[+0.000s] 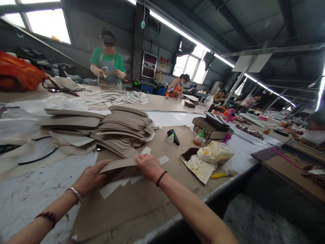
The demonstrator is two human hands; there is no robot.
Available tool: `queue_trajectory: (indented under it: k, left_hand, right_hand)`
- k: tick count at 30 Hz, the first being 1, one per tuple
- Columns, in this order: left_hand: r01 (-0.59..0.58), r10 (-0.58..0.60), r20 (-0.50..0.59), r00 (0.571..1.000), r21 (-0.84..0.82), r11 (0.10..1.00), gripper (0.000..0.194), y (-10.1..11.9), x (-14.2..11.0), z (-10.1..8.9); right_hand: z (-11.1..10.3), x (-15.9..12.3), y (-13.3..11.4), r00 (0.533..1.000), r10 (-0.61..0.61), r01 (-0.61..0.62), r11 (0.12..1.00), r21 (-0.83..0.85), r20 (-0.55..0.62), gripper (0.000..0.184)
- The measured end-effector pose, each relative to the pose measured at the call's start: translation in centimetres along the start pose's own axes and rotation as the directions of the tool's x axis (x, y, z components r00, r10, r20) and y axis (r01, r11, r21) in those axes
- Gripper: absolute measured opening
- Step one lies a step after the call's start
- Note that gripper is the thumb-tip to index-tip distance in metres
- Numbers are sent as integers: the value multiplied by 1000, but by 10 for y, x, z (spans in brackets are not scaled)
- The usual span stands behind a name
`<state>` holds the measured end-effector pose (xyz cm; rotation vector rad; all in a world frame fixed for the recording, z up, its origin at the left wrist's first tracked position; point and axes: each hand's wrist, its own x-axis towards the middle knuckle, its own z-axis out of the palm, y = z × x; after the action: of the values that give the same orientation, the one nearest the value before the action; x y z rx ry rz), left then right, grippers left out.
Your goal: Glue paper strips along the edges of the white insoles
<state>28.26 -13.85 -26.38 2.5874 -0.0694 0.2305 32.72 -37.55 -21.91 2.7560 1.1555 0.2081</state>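
The left hand (92, 177) at nine o'clock and the right hand (149, 166) at three have their fingers clamped on opposite ends of a flat grey-brown board (118, 165), above white paper slips (111, 190) on the brown-covered counter (119, 211). Just beyond, toward twelve, lies a fanned grey-brown board stack (124, 125).

Left hand (92, 176) and right hand (148, 166) hold brown board (119, 165) before the stack (123, 127); behind it lie strips (120, 97). To its right, a bottle (197, 140).

Taupe panel (118, 164), white slips (110, 189)
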Motion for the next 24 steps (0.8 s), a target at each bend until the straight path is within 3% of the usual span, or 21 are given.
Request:
queue_trajectory:
  k: [3, 6, 9, 12, 14, 16, 18, 20, 22, 24]
  left_hand:
    - [6, -7, -10, 1000, -69, 998, 60, 14, -12, -24]
    - [-22, 15, -35, 999, -192, 981, 58, 13, -44, -26]
    - [-21, 17, -16, 1000, -314, 949, 48, -5, -76, 4]
    - [72, -64, 34, 997, -343, 937, 60, -19, -94, 38]
    - [130, -119, 54, 991, -357, 925, 65, -16, -97, 46]
    - [180, -160, 83, 984, -379, 908, 66, -6, -98, 42]
    - [225, -198, 109, 974, -404, 887, 66, 3, -98, 35]
    - [254, -228, 113, 967, -419, 872, 66, 7, -99, 32]
    - [247, -229, 94, 969, -430, 868, 68, 7, -100, 34]
    - [233, -229, 62, 971, -434, 870, 72, 6, -100, 37]
  right_hand:
    - [-33, -16, 0, 999, 7, -6, 1000, 17, -38, 22]
    - [-51, -46, -8, 1000, -10, 12, 992, 126, -13, 15]
    - [-41, -67, -18, 989, -89, 54, 962, 267, 121, 22]
    - [-19, -72, -20, 983, -78, 28, 958, 285, 165, 47]
    - [-8, -74, -16, 991, 0, -38, 957, 286, 134, 65]
    - [0, -81, -10, 990, 105, -131, 926, 353, 93, 74]
    - [9, -92, -5, 967, 253, -238, 839, 490, 38, 75]
    - [20, -106, -3, 915, 402, -314, 678, 665, 23, 67]
    - [32, -115, -6, 858, 512, -337, 493, 802, 46, 55]
    - [43, -118, -9, 816, 576, -327, 377, 866, 57, 48]
